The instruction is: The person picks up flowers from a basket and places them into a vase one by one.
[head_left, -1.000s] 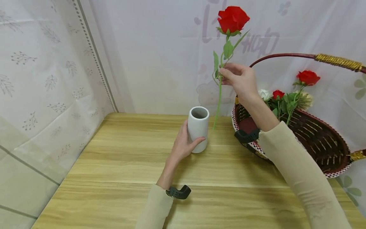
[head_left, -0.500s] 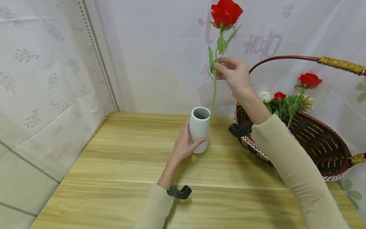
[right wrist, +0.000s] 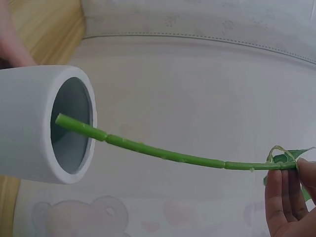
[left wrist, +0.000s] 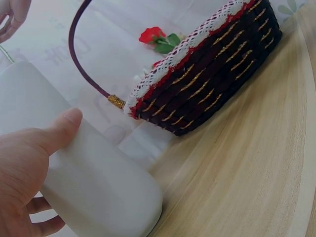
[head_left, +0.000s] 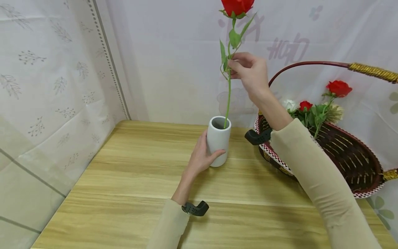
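Observation:
A white vase [head_left: 218, 143] stands upright on the wooden table, and my left hand [head_left: 201, 154] grips it round the side, thumb across its front. Above it my right hand [head_left: 249, 73] pinches the green stem of a red rose [head_left: 237, 7] between thumb and fingers, near the leaves. The bloom is partly cut off by the head view's top edge. In the right wrist view, the stem's cut end [right wrist: 66, 120] lies at the vase's mouth [right wrist: 74, 129], overlapping the opening. The left wrist view shows the thumb [left wrist: 66, 129] pressed on the smooth vase wall.
At the right, a dark woven basket [head_left: 351, 166] with lace trim and an arched handle [head_left: 311, 63] holds a red rose [head_left: 339, 88], a smaller red rose [head_left: 305, 105] and a white flower [head_left: 290, 105]. Patterned curtains [head_left: 174, 62] hang behind the table [head_left: 140, 173].
My right hand has moved left with the rose, bringing the stem's lower end from beside the vase to over its mouth. My left hand keeps its grip on the vase.

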`<state>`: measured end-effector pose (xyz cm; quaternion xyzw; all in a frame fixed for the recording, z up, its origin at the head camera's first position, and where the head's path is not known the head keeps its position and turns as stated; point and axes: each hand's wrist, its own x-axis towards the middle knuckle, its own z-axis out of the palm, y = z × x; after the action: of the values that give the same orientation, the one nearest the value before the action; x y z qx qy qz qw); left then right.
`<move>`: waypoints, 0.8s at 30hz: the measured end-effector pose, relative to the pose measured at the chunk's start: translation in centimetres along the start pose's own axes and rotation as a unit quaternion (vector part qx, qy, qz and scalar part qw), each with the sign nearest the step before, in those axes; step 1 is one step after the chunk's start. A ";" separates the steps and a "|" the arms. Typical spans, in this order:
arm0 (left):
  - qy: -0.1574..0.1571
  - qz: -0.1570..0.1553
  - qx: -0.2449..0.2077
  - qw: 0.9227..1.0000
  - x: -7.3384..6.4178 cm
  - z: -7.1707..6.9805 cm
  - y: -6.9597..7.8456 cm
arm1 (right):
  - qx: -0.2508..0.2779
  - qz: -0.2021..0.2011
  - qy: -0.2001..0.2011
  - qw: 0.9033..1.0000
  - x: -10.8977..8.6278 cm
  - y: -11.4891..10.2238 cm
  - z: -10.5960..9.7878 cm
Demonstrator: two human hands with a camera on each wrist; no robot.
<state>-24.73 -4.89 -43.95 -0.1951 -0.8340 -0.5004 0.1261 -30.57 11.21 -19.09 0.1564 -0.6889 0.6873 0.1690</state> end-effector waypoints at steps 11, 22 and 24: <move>0.002 -0.004 -0.004 1.000 0.0 -0.1 0.1 | -0.034 -0.022 -0.031 0.999 -0.6 1.3 0.7; -0.005 -0.004 -0.013 1.000 0.0 0.0 0.2 | -0.079 -0.003 -0.071 0.994 -1.3 2.5 0.8; -0.005 -0.001 -0.014 1.000 0.0 0.0 0.2 | -0.085 0.001 -0.078 0.993 -1.4 2.7 0.8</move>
<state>-24.67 -4.84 -43.82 -0.1984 -0.8280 -0.5110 0.1183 -30.51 10.42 -22.10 0.1941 -0.7562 0.6120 0.1265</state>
